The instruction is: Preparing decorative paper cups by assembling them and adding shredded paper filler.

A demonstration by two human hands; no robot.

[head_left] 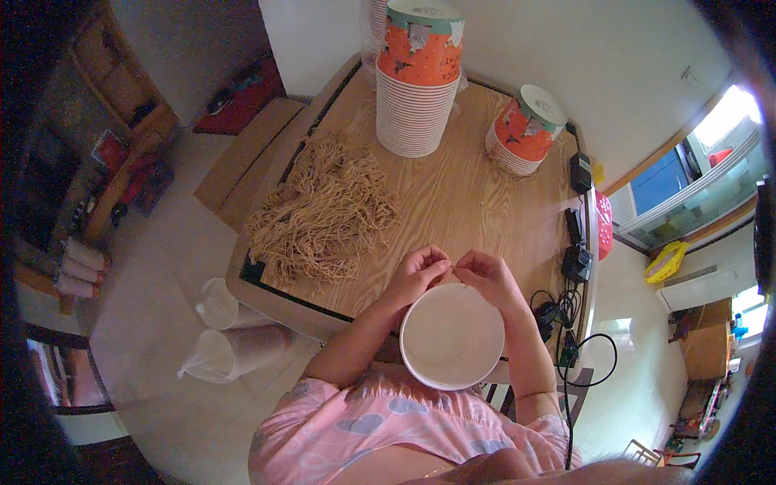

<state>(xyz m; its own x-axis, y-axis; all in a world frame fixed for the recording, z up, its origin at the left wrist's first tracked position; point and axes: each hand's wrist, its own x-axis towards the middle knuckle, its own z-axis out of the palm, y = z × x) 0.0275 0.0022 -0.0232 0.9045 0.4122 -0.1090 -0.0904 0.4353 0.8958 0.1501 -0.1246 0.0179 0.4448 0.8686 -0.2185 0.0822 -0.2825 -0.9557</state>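
A white-lined paper bucket is tilted with its open mouth toward me, at the table's near edge close to my body. My left hand and my right hand meet just beyond its far rim, fingertips pinched close together. A small bit of brown twine cord seems to show between them; its ends are hidden by fingers and rim. To the left of my hands lies a big loose heap of tan twine cords. Both hands are closed in a pinch.
A tall stack of upside-down orange paper buckets stands at the table's back. A shorter stack with twine around its base sits farther right. Black adapters and tangled cables line the right edge. Plastic-wrapped stacks lie on the floor.
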